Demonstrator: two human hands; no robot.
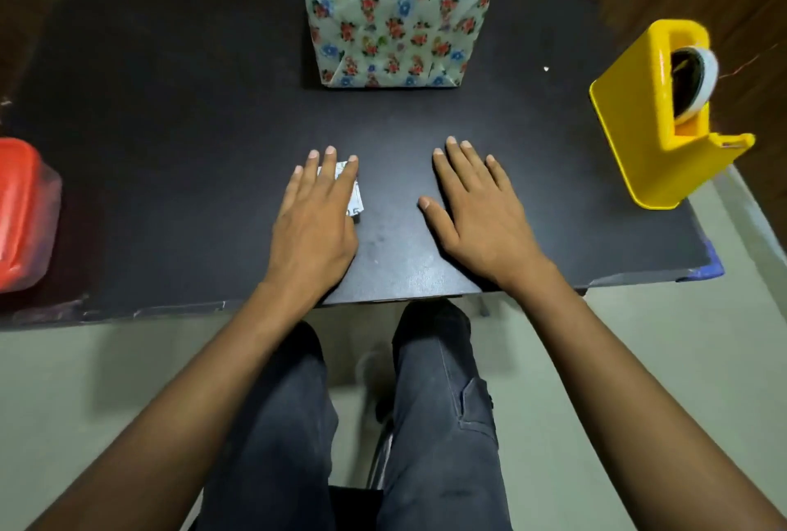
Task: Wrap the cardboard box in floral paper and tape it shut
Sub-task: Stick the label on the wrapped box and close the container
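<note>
Head: tape roll [698,79] inside dispenser [639,139]

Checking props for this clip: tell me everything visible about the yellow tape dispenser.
The yellow plastic tape dispenser stands upright near the right edge of the black tabletop. Its slot holds a roll of pale tape on a dark core, and a cutter lip juts out at its near end. Neither hand touches it; it stands apart from the wrapped box.

Box [396,7], far edge of table [170,104]: covered in pale mint paper printed with red, pink and blue flowers. Table surface recorded as matte black. Tape dispenser [651,122], right edge: bright yellow; roll [698,83] noted as white. Container [23,215], left edge: red-orange. Scrap [355,198] near front edge: white, floral print.
</note>
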